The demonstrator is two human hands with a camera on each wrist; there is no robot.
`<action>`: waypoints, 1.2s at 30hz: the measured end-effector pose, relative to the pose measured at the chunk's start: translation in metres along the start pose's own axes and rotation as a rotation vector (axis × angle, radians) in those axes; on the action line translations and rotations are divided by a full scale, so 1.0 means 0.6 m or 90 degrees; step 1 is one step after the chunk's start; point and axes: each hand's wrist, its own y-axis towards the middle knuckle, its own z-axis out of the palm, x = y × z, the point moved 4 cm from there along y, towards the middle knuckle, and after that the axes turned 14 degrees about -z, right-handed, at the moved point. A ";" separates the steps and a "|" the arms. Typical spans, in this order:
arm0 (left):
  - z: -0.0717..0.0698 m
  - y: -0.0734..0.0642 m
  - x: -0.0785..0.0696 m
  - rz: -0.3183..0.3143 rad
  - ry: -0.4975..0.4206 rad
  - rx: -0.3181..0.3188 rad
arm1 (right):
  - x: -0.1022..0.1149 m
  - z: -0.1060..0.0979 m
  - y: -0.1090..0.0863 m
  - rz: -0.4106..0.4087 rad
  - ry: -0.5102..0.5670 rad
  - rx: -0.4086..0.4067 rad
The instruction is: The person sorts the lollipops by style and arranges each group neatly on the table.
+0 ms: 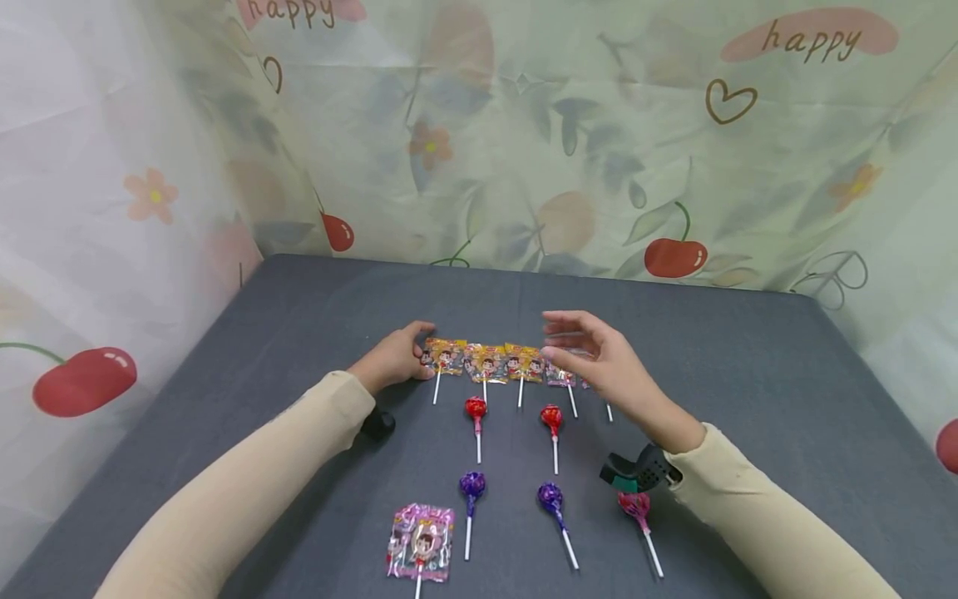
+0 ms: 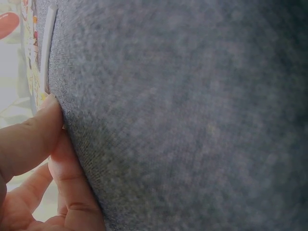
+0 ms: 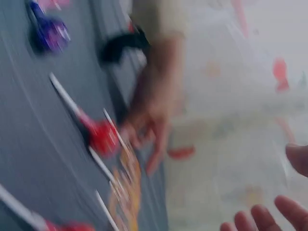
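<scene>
In the head view my left hand [image 1: 397, 356] is at the left end of a row of flat-wrapped lollipops. Thumb and fingers pinch the edge of the leftmost yellow-wrapped lollipop [image 1: 446, 356]; its white stick [image 2: 47, 48] shows past the thumb in the left wrist view. Beside it lie a second yellow-wrapped lollipop [image 1: 486, 363] and a third yellow-wrapped lollipop [image 1: 524, 364]. Over the row's right end hovers my right hand [image 1: 599, 353], fingers apart and holding nothing. It partly hides a pink-wrapped lollipop [image 1: 560, 376] and covers most of another beyond.
Nearer lie two red lollipops [image 1: 476, 408] [image 1: 551, 418], two purple lollipops [image 1: 472, 484] [image 1: 550, 499] and a round pink lollipop [image 1: 634, 504] under the right wrist. A flat pink-wrapped lollipop [image 1: 421, 541] lies at front left. Patterned cloth [image 1: 494, 166] hangs behind the grey table [image 1: 299, 291].
</scene>
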 end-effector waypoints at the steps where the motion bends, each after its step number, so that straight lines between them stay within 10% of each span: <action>1: 0.000 0.000 0.000 0.003 0.001 0.001 | 0.006 0.013 -0.002 -0.013 0.019 0.005; 12: -0.003 -0.008 0.001 0.018 0.006 -0.003 | 0.046 0.145 -0.040 -0.070 0.089 0.209; 27: 0.002 -0.003 0.002 0.007 0.008 -0.014 | 0.052 0.245 -0.049 -0.152 -0.065 0.463; 36: 0.002 0.000 -0.001 0.000 0.009 -0.015 | 0.052 0.273 -0.058 -0.228 -0.271 0.479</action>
